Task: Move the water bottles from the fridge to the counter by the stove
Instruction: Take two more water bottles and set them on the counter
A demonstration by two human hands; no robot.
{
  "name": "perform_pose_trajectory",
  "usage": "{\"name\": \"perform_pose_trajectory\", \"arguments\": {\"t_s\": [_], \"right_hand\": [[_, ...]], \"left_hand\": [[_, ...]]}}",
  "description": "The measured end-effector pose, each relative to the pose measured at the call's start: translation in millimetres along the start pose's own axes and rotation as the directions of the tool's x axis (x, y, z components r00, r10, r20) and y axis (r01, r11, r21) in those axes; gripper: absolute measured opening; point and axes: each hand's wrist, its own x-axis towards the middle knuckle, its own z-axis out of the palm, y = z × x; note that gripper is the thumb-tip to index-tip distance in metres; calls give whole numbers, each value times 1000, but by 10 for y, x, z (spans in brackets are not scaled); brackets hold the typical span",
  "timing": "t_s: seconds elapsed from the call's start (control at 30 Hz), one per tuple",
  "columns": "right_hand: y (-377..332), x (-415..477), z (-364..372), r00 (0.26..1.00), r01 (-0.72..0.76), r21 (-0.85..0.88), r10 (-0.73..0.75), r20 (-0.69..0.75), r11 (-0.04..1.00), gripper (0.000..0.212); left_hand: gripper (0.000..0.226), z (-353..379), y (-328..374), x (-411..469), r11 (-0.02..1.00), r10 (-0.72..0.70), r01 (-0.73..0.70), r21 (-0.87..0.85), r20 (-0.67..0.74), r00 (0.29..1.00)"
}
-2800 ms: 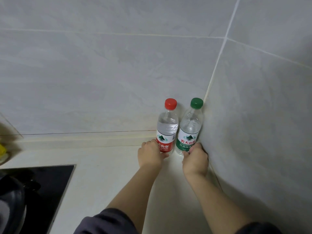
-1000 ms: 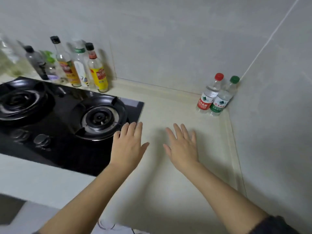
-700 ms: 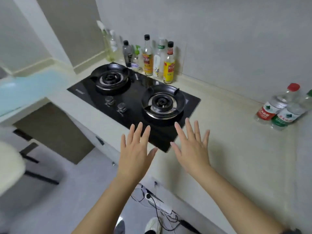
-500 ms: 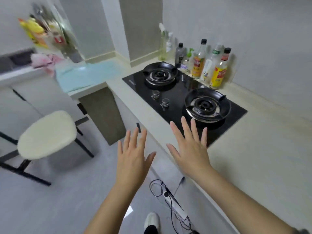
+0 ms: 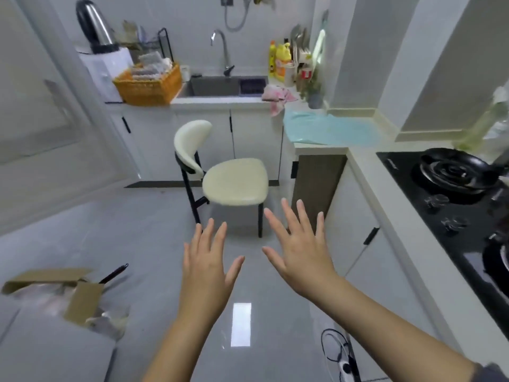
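Both hands empty, held out in front at mid-height: left hand (image 5: 205, 267) and right hand (image 5: 300, 252) palms down, fingers straight and spread, touching nothing, over bare grey floor (image 5: 137, 238). Change over the last few seconds: each hand was gripping a water bottle, one red-capped and one green-capped, standing side by side in the wall corner of the counter to the right of the stove; the hands then let go and drew back flat, and the view has swung left across the burners and out into the room. Water bottles are now out of frame, last seen upright in that corner, past the right edge of this view. Gas stove (image 5: 451, 194) sits at far right in its pale counter (image 5: 366, 172); a cream-seated chair (image 5: 235, 181) stands just ahead of the hands, with the sink (image 5: 217, 85) and an orange basket (image 5: 148, 86) on the far worktop behind it and an open cardboard box (image 5: 55, 282) low left. Judgement: this pair is delivered, and the turn away with free hands reads as heading back to the fridge for more. Fridge not identifiable here; whether any bottles remain in it cannot be told.
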Motion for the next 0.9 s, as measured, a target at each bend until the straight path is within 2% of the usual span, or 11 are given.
{"name": "perform_pose_trajectory", "arguments": {"t_s": [0.23, 0.47, 0.6, 0.73, 0.9], "right_hand": [[-1538, 654, 273, 979, 206, 52, -206, -10, 977, 67], [-2802, 1038, 341, 886, 461, 117, -463, -3, 880, 67], [-3456, 1198, 388, 780, 616, 163, -626, 13, 771, 67], [-4089, 1316, 422, 617, 768, 229, -787, -15, 598, 68], [-4846, 1443, 340, 379, 896, 277, -923, -68, 348, 71]], "left_hand": [[69, -819, -1433, -117, 974, -185, 203, 96, -166, 969], [70, -1573, -2255, -462, 892, -394, 443, 88, -327, 859], [77, -1924, -2524, -698, 811, -507, 582, 64, -420, 752], [73, -2177, -2784, -971, 714, -556, 693, 97, -523, 646], [69, -2554, -2946, -1270, 534, -647, 845, 22, -633, 425]]}}
